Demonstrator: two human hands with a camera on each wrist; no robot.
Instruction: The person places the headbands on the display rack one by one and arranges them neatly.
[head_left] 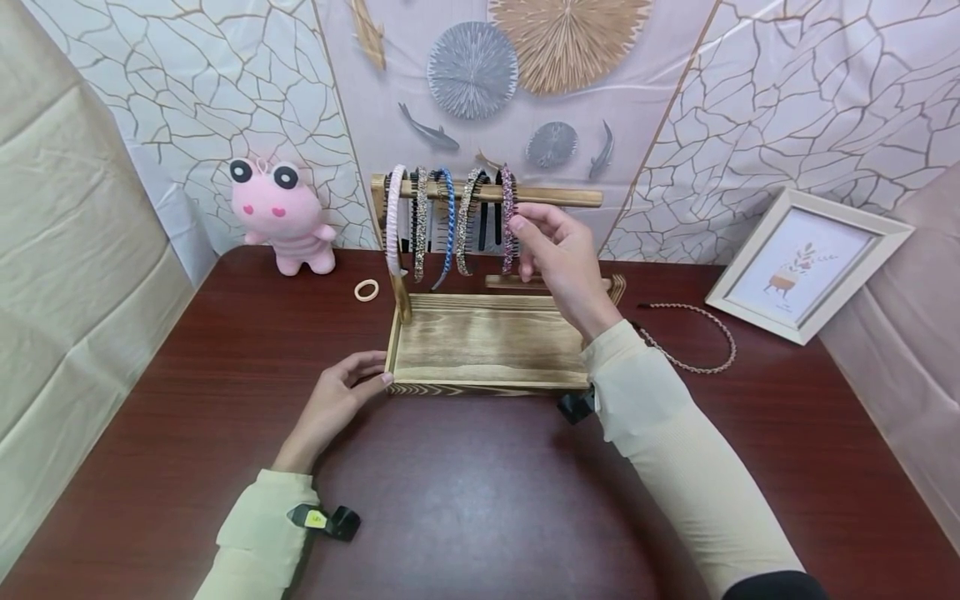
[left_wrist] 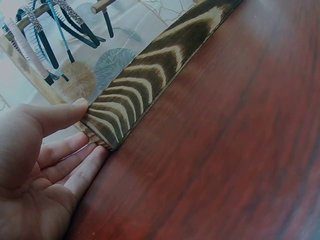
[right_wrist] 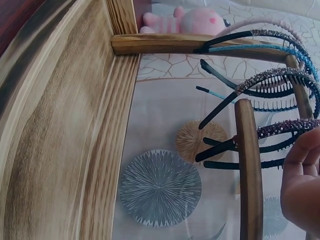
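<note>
A wooden headband rack (head_left: pixel 487 333) with a tray base and an upper rod (head_left: pixel 577 197) stands on the table. My left hand (head_left: pixel 341 398) holds the base's front left corner, thumb and fingers touching its edges. My right hand (head_left: pixel 558 254) is up at the rod, its curled fingers gripping a pink-purple glittery headband (head_left: pixel 507 221) that hangs over it. Left of that hang a silver glittery headband (head_left: pixel 468 221), a blue one (head_left: pixel 450 225), another glittery one (head_left: pixel 421 229) and a pale pink one (head_left: pixel 393 221). The fingertips are partly hidden in the right wrist view.
A thin braided headband (head_left: pixel 731 337) lies right of the rack. Behind it leans a framed picture (head_left: pixel 806 258). A pink plush toy (head_left: pixel 281 217) and a small wooden ring (head_left: pixel 366 290) are at the left. A lower rod (head_left: pixel 517 282) sits behind the tray.
</note>
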